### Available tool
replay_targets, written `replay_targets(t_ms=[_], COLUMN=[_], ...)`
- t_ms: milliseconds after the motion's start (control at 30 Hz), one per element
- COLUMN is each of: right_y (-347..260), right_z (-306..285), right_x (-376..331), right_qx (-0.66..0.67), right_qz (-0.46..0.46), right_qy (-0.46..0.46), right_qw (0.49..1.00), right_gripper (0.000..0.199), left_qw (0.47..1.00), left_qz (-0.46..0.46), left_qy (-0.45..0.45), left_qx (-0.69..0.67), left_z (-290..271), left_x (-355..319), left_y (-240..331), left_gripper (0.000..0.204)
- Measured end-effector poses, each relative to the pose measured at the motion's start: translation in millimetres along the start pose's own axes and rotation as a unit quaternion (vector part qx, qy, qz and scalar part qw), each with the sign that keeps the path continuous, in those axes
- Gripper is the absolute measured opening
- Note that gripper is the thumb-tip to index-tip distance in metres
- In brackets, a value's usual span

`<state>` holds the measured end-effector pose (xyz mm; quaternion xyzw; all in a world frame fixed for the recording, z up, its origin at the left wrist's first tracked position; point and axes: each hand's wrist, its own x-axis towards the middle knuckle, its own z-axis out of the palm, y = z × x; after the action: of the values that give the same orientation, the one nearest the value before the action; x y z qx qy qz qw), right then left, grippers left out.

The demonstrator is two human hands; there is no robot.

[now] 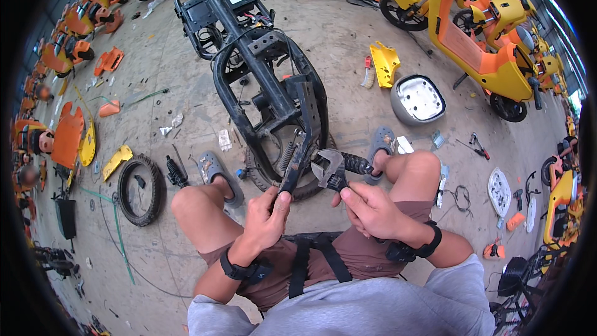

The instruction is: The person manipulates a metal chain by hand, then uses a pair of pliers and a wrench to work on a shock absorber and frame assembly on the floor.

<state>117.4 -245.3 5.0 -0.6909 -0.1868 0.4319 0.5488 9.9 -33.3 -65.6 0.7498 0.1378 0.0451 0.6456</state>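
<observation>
A black scooter frame (pixel 255 78) lies on the floor in front of me, its far end pointing away. Between my knees, my left hand (pixel 266 216) is closed around the near end of a black metal arm (pixel 297 165) that joins this frame. My right hand (pixel 371 206) grips the handle of an adjustable wrench (pixel 331 171), whose jaws point up and left, close beside the arm. Whether the jaws touch anything is not clear. Behind the wrench sits a black coil-spring shock absorber (pixel 357 163), and a second spring (pixel 287 154) shows inside the frame. A black wheel rim and tyre lie partly hidden below.
A loose tyre (pixel 132 190) and another shock absorber (pixel 176 173) lie at the left. On the right are a grey-white shell (pixel 418 99), a yellow panel (pixel 385 64) and red-handled pliers (pixel 479 144). Yellow-orange scooters (pixel 479 43) stand around the far side and both edges.
</observation>
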Motion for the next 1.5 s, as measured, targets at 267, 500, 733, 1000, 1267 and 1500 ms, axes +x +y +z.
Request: replay_targets(t_ms=[267, 500, 733, 1000, 1267, 1500], right_y=[2.9, 9.0, -9.4, 11.4, 19.8, 5.8], right_z=[4.0, -1.8, -15.0, -2.0, 9.3, 15.7], right_x=[1.1, 4.4, -0.1, 3.9, -2.2, -4.1], right_qx=[0.059, -0.025, -0.012, -0.042, 0.191, 0.081], right_qz=[-0.003, -0.059, 0.054, -0.014, 0.060, 0.010], right_qy=[-0.020, 0.002, -0.021, 0.025, -0.075, -0.027], right_qw=[0.998, 0.998, 0.998, 0.999, 0.977, 0.996], right_gripper=[0.036, 0.034, 0.039, 0.051, 0.051, 0.045], left_qw=[0.997, 0.997, 1.000, 0.997, 0.991, 0.994], left_qz=[0.033, 0.049, -0.002, 0.047, 0.096, 0.089], left_qy=[0.038, 0.034, 0.005, 0.025, 0.031, 0.011], left_qx=[0.060, 0.053, 0.006, 0.060, 0.090, 0.069], left_z=[0.9, -0.8, -1.4, -3.1, -8.2, -16.1], left_x=[-0.7, -1.5, -1.2, 0.0, 0.3, 0.9], left_y=[-11.2, -12.8, 2.7, -8.6, -10.3, -13.9], left_gripper=[0.042, 0.042, 0.042, 0.039, 0.038, 0.037])
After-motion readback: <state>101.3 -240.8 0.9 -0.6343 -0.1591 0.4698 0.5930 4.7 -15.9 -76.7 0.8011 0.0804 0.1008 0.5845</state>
